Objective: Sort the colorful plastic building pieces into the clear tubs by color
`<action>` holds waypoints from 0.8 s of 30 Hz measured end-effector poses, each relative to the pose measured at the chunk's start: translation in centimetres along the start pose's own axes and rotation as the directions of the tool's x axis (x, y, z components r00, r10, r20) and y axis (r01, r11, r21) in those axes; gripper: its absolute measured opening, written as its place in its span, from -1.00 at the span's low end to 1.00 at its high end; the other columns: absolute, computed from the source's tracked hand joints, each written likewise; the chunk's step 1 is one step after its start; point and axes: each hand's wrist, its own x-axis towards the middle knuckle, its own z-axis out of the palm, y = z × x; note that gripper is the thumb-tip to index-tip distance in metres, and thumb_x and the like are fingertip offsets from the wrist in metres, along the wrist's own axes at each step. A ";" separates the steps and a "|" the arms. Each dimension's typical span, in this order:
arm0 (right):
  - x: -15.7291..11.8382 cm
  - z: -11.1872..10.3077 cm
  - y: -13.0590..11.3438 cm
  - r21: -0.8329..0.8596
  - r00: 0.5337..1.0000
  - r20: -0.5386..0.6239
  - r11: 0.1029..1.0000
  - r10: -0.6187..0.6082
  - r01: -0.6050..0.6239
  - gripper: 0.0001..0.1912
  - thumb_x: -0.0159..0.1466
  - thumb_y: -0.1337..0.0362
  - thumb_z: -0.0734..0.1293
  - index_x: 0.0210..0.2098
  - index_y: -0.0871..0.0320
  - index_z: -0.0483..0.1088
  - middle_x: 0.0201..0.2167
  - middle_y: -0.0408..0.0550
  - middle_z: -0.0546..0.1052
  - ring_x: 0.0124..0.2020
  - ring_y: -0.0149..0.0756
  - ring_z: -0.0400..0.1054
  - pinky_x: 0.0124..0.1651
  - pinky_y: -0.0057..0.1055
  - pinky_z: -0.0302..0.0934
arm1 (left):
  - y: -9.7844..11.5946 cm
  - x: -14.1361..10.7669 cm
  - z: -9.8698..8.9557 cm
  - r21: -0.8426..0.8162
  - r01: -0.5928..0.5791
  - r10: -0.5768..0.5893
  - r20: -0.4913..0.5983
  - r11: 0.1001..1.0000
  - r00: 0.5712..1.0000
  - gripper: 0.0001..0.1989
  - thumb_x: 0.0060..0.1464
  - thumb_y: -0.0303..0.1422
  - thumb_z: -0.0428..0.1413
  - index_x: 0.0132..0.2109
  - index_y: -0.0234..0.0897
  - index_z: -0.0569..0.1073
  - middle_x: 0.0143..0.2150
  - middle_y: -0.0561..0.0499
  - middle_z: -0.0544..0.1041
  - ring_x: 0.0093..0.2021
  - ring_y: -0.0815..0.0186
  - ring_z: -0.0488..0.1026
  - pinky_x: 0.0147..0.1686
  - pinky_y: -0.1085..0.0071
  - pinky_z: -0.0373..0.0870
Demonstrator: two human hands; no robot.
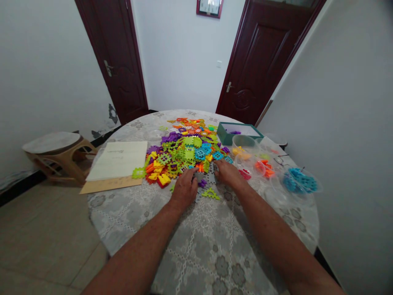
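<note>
A heap of colourful plastic pieces (pixel 189 153) lies on the round table (pixel 196 246). At its near edge, my left hand (pixel 185 186) has its fingers closed on a grey piece (pixel 199 176). Just to the right, my right hand (pixel 226 172) is bent around the edge of grey pieces (pixel 211 177); its fingertips are partly hidden, so its hold is unclear. Between the hands lies a small purple piece (pixel 202 183), with a green triangular piece (pixel 211 194) nearer to me.
Clear containers hold yellow pieces (pixel 241 153), orange pieces (pixel 264 168) and blue pieces (pixel 299 180) on the right. Behind them stands a green box (pixel 225 136). An open booklet (pixel 118 159) lies at the left, and a stool (pixel 58 149) stands beyond the table.
</note>
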 end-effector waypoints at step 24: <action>-4.2 2.8 -5.3 0.977 0.986 0.025 0.206 0.163 -0.059 -0.55 0.20 0.01 0.47 -0.04 0.07 0.36 -0.47 -0.30 0.43 -0.61 -0.39 0.31 -0.58 -0.46 0.25 | 2.6 1.1 -2.1 -0.328 0.384 -0.369 0.109 0.863 0.923 -0.51 0.17 -0.32 0.22 0.24 -0.27 0.51 -0.05 -0.09 0.63 -0.09 0.19 0.54 0.03 0.23 0.47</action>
